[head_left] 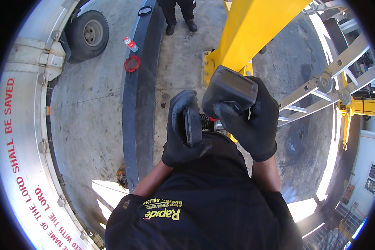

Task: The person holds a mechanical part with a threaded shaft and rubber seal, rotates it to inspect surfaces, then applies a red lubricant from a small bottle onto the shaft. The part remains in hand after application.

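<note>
Both my hands wear black gloves and are raised in front of my chest. My left hand (178, 139) is closed around a thick, flat black pad (193, 126), seen nearly edge-on. A black threaded stem (207, 122) shows just right of this pad; whether the two are joined I cannot tell. A bit of red shows at the stem's far end. My right hand (262, 121) grips a worn, blocky black piece (233, 88) that looks like rubber, thumb across its near side. The two held pieces are close together but apart.
A yellow post (250, 33) stands on the concrete floor ahead. On the dark beam (139, 112) at left are a red-and-white can (131, 44) and a red dish-like piece (132, 63). An aluminium ladder (316, 89) leans at right. A truck (33, 125) flanks the left; a person (180, 14) stands ahead.
</note>
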Available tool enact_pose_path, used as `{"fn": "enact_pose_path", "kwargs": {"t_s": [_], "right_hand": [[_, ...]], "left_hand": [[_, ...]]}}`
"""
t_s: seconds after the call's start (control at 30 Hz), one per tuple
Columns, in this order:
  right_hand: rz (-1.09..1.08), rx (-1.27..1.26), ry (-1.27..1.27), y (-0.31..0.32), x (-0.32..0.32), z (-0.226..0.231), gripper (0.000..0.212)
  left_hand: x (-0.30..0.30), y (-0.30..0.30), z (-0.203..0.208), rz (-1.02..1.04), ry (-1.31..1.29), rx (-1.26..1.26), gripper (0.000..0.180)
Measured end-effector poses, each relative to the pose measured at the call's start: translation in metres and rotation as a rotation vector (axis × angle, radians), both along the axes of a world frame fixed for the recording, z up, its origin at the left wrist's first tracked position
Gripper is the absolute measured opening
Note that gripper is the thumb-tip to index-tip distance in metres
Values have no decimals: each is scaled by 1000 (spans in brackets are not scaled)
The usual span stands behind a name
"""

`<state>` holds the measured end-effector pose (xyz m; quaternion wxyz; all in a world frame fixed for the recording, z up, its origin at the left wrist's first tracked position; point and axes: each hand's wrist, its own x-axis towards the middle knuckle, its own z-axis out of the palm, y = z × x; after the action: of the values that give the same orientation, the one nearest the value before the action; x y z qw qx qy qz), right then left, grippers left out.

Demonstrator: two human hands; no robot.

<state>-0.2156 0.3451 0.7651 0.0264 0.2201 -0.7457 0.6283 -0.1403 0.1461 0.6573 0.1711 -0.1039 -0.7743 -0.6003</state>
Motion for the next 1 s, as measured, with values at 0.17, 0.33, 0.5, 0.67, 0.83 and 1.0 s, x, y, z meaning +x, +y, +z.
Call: {"fn": "enact_pose_path", "kwargs": {"t_s": [0.17,0.33,0.5,0.67,0.83,1.0], "right_hand": [[27,0,22,-2,-3,-2,41],[37,-23,-27,-7,-3,-1,40],[-28,-73,-74,0,-5,-3,42],[23,-172,-159,-8,-4,-8,43],[-63,-207,-210,-7,-4,-16,41],[-113,-246,-259,-9,-1,-26,40]], "left_hand": [[1,4,-6,4,-62,86,112],[2,6,-9,-16,-122,171,112],[-2,3,-2,-15,-58,58,112],[-1,2,-10,-56,-128,168,113],[-2,1,-7,-86,-96,157,113],[-4,-1,-11,-117,-56,197,113]]}}
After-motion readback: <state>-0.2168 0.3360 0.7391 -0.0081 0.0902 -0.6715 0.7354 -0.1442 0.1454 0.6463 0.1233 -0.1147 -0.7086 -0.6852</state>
